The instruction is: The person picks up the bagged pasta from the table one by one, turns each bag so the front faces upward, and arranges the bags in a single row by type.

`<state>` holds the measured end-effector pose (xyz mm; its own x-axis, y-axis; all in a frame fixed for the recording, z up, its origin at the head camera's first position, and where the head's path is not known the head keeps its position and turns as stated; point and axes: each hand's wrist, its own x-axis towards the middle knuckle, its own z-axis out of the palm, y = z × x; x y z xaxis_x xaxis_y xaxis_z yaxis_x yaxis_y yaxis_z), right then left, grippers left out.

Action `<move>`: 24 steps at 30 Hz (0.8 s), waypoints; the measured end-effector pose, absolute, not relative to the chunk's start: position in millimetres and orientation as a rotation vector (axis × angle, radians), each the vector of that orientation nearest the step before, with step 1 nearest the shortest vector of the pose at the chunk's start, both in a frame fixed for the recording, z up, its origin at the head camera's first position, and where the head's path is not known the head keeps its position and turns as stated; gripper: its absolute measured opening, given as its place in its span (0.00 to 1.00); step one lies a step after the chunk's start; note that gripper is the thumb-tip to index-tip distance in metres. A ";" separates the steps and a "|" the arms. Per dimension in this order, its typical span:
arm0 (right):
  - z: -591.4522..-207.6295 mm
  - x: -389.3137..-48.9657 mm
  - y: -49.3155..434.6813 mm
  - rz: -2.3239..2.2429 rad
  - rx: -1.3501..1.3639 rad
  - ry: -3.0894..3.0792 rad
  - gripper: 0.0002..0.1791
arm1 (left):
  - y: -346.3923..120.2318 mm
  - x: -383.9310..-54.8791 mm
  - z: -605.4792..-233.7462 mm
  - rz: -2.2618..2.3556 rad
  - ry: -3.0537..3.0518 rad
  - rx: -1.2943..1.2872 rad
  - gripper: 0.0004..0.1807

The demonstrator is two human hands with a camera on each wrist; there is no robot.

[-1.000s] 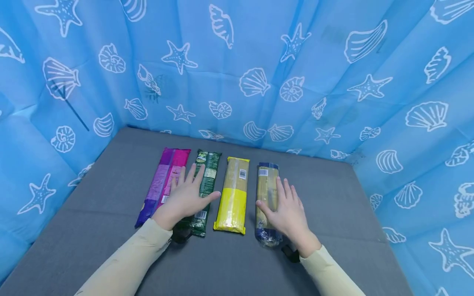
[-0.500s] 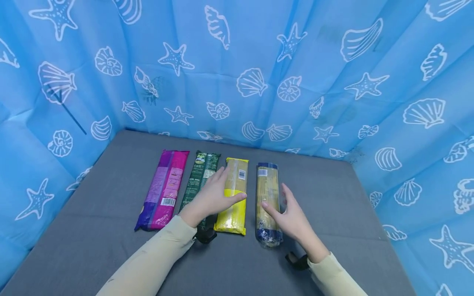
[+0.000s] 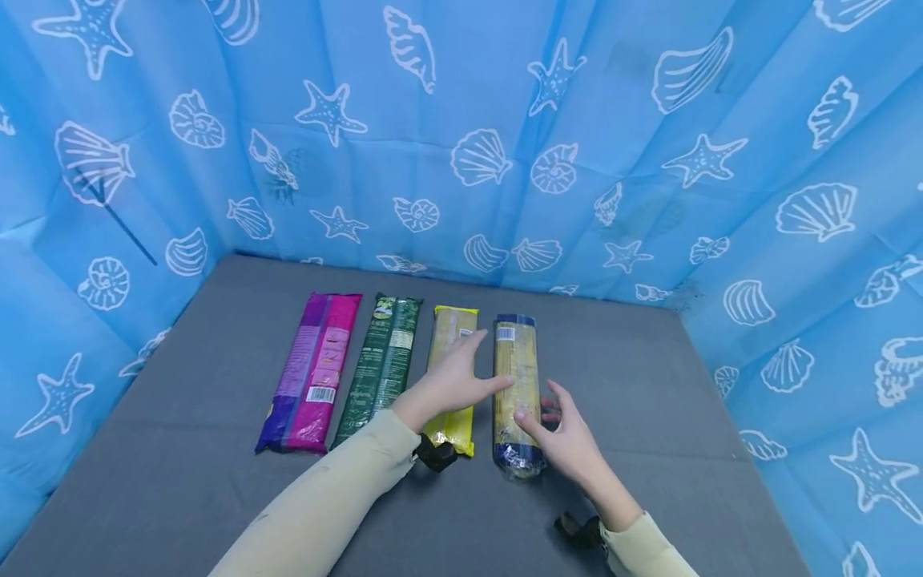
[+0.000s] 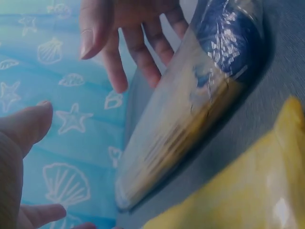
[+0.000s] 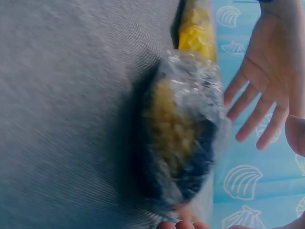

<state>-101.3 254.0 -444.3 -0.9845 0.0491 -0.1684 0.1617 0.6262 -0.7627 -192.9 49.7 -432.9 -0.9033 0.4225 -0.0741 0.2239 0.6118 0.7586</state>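
A clear, blue-ended pack of spaghetti [image 3: 516,361] lies flat, rightmost in a row of packs. At its right side is my right hand [image 3: 573,441], thumb over the pack's near half and fingers loosely bent beside its edge; whether they touch it I cannot tell. My left hand [image 3: 454,381] hovers above the yellow pack [image 3: 441,353], partly hiding it, its thumb reaching over the spaghetti. In the left wrist view, the right hand [image 4: 143,24] is spread beside the pack. The right wrist view has the left hand [image 5: 271,71] with fingers extended.
Left of the yellow pack lie a dark green pack [image 3: 378,361] and a pink-and-purple pack [image 3: 312,373]. All rest on a grey-covered table [image 3: 649,481]. A blue curtain [image 3: 433,160] with shell prints surrounds its back and sides.
My left hand has moved right, from over the green pack to above the yellow one and the spaghetti's edge. My right hand has drawn slightly nearer me, and its fingers have bent.
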 end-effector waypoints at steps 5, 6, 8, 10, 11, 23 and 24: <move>-450.9 -99.7 255.3 -1.328 0.212 2.686 0.50 | 69.7 -196.2 -440.1 1.185 2.548 0.525 0.52; -451.7 -99.8 255.5 -1.342 0.216 2.680 0.51 | 73.1 -196.5 -442.3 1.182 2.541 0.526 0.52; -453.1 -100.8 256.0 -1.370 0.229 2.666 0.51 | 79.2 -196.8 -446.7 1.198 2.520 0.525 0.50; -453.5 -102.2 256.3 -1.393 0.248 2.650 0.52 | 84.1 -196.4 -450.6 1.210 2.502 0.515 0.48; -453.9 -102.9 256.8 -1.401 0.257 2.640 0.52 | 86.4 -196.2 -452.7 1.202 2.505 0.514 0.48; -455.5 -112.3 260.0 -1.427 0.287 2.569 0.45 | 104.5 -195.4 -461.7 1.040 2.590 0.504 0.45; -455.4 -112.6 260.1 -1.441 0.286 2.559 0.45 | 105.0 -196.0 -461.7 1.037 2.590 0.508 0.45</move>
<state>-112.6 260.1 -455.4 -0.9633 0.0740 -0.2581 0.2591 0.5086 -0.8211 -196.0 105.0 -461.7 -0.8908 0.4300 -0.1469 0.2099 0.6761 0.7063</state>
